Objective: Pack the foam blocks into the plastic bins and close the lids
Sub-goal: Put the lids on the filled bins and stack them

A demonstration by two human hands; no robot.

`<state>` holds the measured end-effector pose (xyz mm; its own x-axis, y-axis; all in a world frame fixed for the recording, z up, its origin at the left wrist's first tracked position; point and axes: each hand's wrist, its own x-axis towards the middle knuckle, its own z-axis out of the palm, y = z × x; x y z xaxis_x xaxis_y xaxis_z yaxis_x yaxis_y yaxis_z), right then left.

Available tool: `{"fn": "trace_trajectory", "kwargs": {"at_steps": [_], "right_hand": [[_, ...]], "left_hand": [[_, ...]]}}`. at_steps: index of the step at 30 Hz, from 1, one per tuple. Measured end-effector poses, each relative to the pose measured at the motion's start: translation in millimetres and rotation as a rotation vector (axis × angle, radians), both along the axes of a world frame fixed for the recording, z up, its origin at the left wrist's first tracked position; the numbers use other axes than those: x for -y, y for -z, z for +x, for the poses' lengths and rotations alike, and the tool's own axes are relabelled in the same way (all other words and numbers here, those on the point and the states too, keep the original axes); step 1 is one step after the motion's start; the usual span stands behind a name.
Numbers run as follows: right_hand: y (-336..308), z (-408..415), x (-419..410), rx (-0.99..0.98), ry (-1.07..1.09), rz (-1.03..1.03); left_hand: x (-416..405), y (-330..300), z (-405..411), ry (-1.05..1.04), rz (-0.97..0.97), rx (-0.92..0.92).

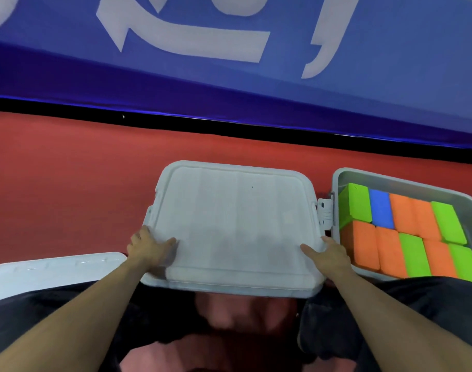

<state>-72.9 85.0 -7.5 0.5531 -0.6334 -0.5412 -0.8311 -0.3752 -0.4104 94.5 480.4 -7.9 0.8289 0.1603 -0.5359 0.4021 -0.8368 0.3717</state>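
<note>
Two hands (149, 249) (332, 255), fingers (169, 242) seemingly gripping lid (234, 224) corners

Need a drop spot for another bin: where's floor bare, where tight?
Free: red floor left of the lid, beyond the white cover; plus the strip between lid and black band. Tight: gap between lid and open bin, latch there; bin packed with foam blocks.

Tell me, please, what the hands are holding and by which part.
The left hand grips the white lid at its near left edge, the right hand at its near right edge.
</note>
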Motion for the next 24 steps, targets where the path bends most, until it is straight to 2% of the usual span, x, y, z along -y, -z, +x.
{"fn": "trace_trajectory", "kwargs": {"at_steps": [3,6,12,16,21,24], "right_hand": [[1.2,0.3,0.0,-0.036,-0.006,-0.026],[-1.9,1.0,-3.6,0.062,0.056,0.084],[17.3,-7.6,6.8,0.103,0.185,0.173],[-4.5,-5.4,-7.7,0.126,0.203,0.201],[-12.5,-4.5,-8.8,0.193,0.243,0.239],[-13.7,-2.2,-7.9,0.226,0.289,0.301]], "left_hand": [[0.1,1.6,2.8,-0.063,-0.048,-0.049],[-3.8,4.8,8.9,-0.077,-0.009,-0.045],[-11.2,8.5,7.3,-0.087,0.000,-0.105],[-13.9,6.9,6.5,-0.082,-0.006,-0.122],[-30.4,29.7,20.3,-0.143,-0.104,-0.072],[-25.8,17.0,18.4,-0.192,-0.165,-0.035]]}}
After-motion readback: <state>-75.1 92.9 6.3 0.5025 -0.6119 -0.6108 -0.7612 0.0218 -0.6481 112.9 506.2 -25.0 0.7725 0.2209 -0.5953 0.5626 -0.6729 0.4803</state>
